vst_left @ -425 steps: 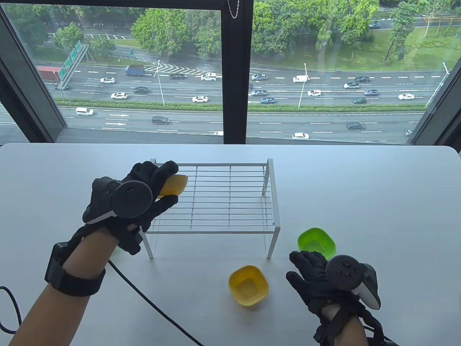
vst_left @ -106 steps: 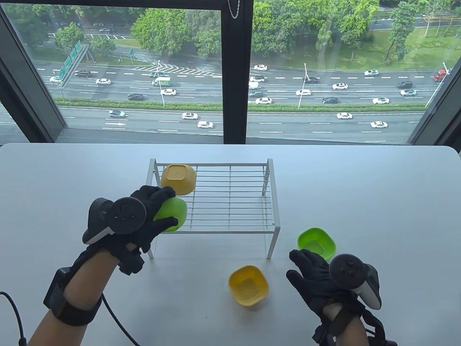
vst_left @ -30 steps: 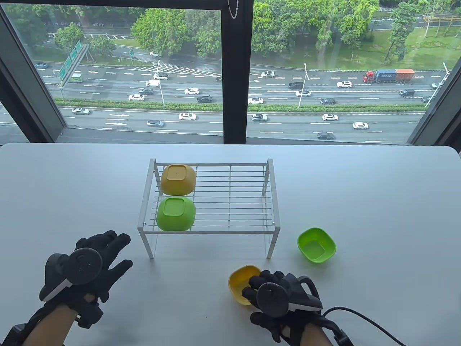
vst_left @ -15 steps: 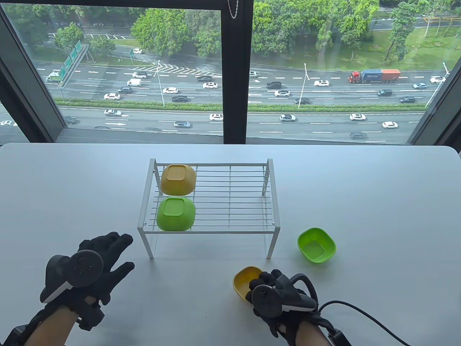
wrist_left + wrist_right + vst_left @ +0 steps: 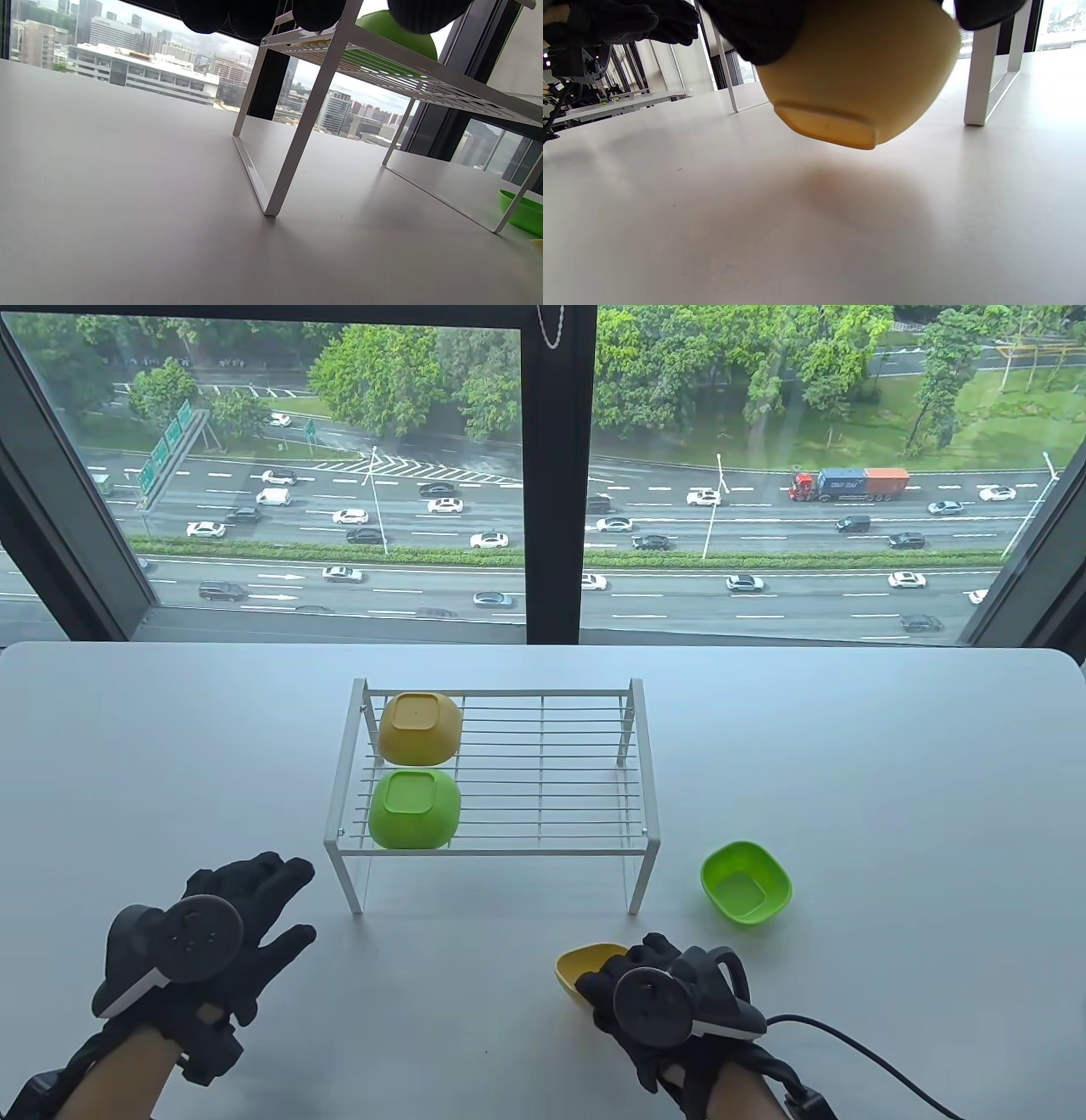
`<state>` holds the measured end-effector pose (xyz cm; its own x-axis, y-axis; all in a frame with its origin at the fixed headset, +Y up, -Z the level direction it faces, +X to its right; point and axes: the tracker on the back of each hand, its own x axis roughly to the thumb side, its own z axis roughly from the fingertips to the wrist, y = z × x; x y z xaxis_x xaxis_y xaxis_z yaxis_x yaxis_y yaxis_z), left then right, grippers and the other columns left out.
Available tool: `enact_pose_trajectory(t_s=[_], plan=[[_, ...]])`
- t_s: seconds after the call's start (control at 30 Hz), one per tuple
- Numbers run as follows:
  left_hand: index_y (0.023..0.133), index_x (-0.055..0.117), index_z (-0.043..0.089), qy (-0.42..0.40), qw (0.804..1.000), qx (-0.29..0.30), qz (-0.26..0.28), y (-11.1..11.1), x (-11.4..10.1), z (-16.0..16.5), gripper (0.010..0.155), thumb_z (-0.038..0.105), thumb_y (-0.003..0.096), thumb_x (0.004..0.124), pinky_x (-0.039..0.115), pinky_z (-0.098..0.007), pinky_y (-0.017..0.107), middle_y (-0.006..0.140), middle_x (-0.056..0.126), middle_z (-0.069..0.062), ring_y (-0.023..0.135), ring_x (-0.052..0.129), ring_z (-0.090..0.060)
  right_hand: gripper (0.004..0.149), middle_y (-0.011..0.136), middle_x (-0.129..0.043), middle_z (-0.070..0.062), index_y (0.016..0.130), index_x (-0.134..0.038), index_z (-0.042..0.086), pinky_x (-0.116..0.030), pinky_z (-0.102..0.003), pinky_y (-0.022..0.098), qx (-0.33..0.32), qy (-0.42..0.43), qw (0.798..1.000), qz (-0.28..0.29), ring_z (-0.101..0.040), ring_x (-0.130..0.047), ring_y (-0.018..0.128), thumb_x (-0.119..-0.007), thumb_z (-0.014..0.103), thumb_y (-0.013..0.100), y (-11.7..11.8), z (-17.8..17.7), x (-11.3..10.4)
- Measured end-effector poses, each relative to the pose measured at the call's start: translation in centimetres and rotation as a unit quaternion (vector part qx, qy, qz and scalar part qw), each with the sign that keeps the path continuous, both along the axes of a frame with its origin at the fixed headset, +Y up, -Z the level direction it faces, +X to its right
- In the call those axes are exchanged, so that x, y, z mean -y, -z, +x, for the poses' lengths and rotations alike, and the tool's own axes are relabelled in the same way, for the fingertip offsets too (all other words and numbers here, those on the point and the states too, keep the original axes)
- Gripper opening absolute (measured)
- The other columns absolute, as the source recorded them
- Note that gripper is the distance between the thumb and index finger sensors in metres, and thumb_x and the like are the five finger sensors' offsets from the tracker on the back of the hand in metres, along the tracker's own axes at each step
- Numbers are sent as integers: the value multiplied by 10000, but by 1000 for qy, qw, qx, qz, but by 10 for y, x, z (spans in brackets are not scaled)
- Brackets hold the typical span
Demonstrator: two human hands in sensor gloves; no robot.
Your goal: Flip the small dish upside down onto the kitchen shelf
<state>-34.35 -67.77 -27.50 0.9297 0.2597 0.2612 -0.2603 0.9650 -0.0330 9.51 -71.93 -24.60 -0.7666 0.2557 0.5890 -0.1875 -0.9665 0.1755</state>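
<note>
My right hand (image 5: 632, 980) grips a small yellow dish (image 5: 584, 967) and holds it tilted a little above the table, in front of the white wire shelf (image 5: 543, 768). In the right wrist view the dish (image 5: 865, 72) hangs clear of the table with its shadow below. A yellow dish (image 5: 420, 727) and a green dish (image 5: 415, 808) lie upside down on the left part of the shelf. Another green dish (image 5: 747, 885) stands upright on the table right of the shelf. My left hand (image 5: 254, 908) is open and empty, left of the shelf's front leg.
The shelf's white legs (image 5: 297, 140) stand right in front of my left hand. A black cable (image 5: 857, 1052) trails from my right wrist. The right half of the shelf grid (image 5: 585, 780) is bare. A window runs behind the table's far edge.
My right hand has closed on the yellow dish, lifted it off the table and tipped it. The left hand has stayed put near the shelf's leg.
</note>
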Motion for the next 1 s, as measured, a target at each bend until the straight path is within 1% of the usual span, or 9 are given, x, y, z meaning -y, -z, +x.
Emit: enact_pose_trajectory(t_s=[0.27, 0.4, 0.5, 0.83, 0.9, 1.0], plan=[[1112, 534, 322, 3, 1000, 1, -2, 0, -1, 0, 734, 604, 447, 662, 403, -734, 772, 1195, 514, -82, 1072, 543, -420, 501, 784, -864, -87, 956, -718, 185, -584, -655, 680, 12, 57, 998, 26, -347, -795, 743, -746, 323, 476, -3, 9, -13], [1115, 515, 319, -7, 1000, 9, 4, 0, -1, 0, 740, 603, 447, 661, 407, -732, 773, 1194, 509, -80, 1072, 546, -414, 493, 769, -865, -85, 948, -729, 184, -597, -658, 669, 15, 75, 997, 22, -345, -797, 727, -737, 330, 477, -4, 12, -16], [1114, 517, 318, -6, 1000, 11, 4, 0, -2, 0, 738, 602, 448, 661, 409, -731, 773, 1195, 507, -81, 1070, 547, -415, 497, 765, -846, -82, 953, -704, 177, -595, -661, 666, 20, 90, 996, 16, -341, -783, 716, -715, 340, 483, -4, 14, -16], [1112, 521, 314, -15, 1000, 13, 11, -1, -3, -1, 738, 600, 447, 662, 416, -729, 773, 1191, 513, -80, 1066, 554, -414, 508, 764, -781, -73, 964, -622, 168, -600, -667, 655, 29, 94, 995, 33, -315, -754, 660, -657, 359, 495, -6, 16, -21], [1112, 519, 316, -14, 1000, 15, 12, -1, -3, -1, 737, 600, 447, 661, 418, -728, 773, 1191, 513, -79, 1067, 556, -412, 512, 763, -769, -71, 966, -601, 158, -608, -663, 652, 31, 111, 993, 29, -302, -748, 646, -653, 372, 504, -9, 16, -24], [1112, 520, 317, -14, 1000, 15, 11, -1, -3, -1, 736, 601, 448, 660, 418, -728, 774, 1191, 514, -79, 1066, 557, -411, 513, 758, -758, -62, 965, -584, 162, -630, -652, 644, 30, 134, 990, 41, -281, -747, 629, -655, 402, 517, -12, 17, -30]])
